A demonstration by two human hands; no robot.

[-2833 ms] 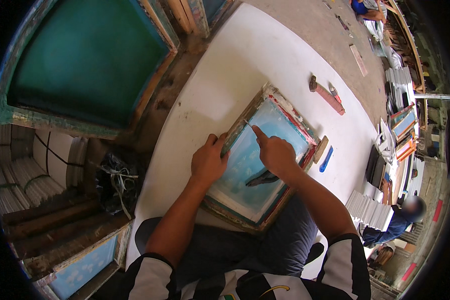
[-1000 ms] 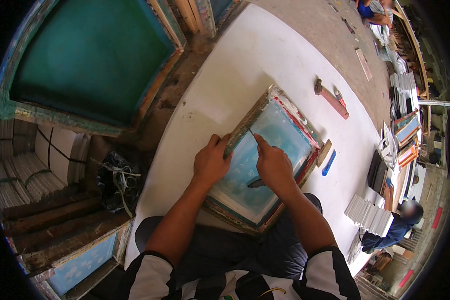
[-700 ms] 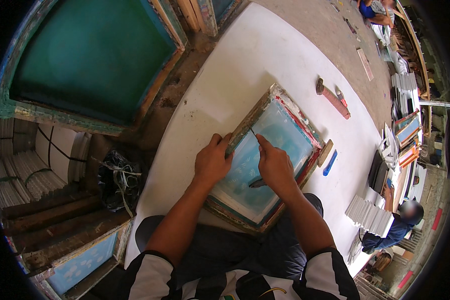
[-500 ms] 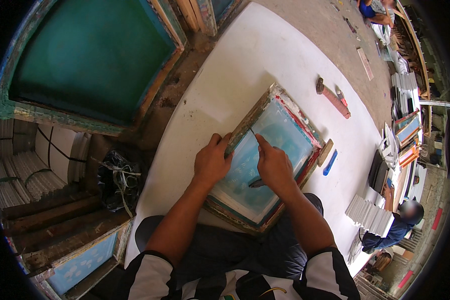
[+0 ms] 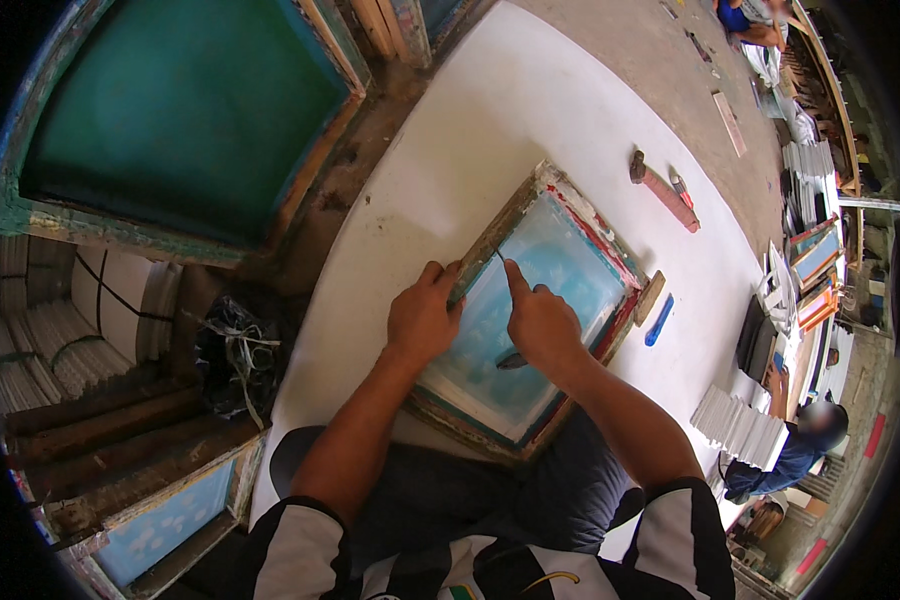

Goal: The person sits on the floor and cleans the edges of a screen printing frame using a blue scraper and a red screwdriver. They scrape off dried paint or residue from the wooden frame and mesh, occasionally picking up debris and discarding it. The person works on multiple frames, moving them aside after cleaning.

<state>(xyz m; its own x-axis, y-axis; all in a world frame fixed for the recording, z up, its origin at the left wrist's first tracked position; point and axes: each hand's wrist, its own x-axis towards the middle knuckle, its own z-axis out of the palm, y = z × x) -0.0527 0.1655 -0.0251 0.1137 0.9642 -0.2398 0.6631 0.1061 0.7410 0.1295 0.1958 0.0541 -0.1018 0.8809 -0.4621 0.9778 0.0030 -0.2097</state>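
A worn wooden screen-printing frame (image 5: 475,252) with pale blue mesh (image 5: 548,262) lies tilted over my lap and the white sheet. My left hand (image 5: 422,315) is closed around its left wooden side. Over the mesh, my right hand (image 5: 545,330) wraps around a slim dark tool (image 5: 511,361), its index finger stretched along it. The tool's thin tip meets the inner edge of the left side, just ahead of my left hand. Most of the tool hides under my palm, so its exact kind is unclear.
A hammer (image 5: 670,200) with a wrapped handle, a small red-and-white tool (image 5: 680,187), a wooden block (image 5: 649,298) and a blue cutter (image 5: 659,320) lie to the right on the white sheet (image 5: 430,150). A large green screen frame (image 5: 170,130) stands left. Other people sit far right.
My right hand and the tool's tip have shifted slightly left along the frame, and my right forearm has swung outward. The left hand keeps its hold on the wood.
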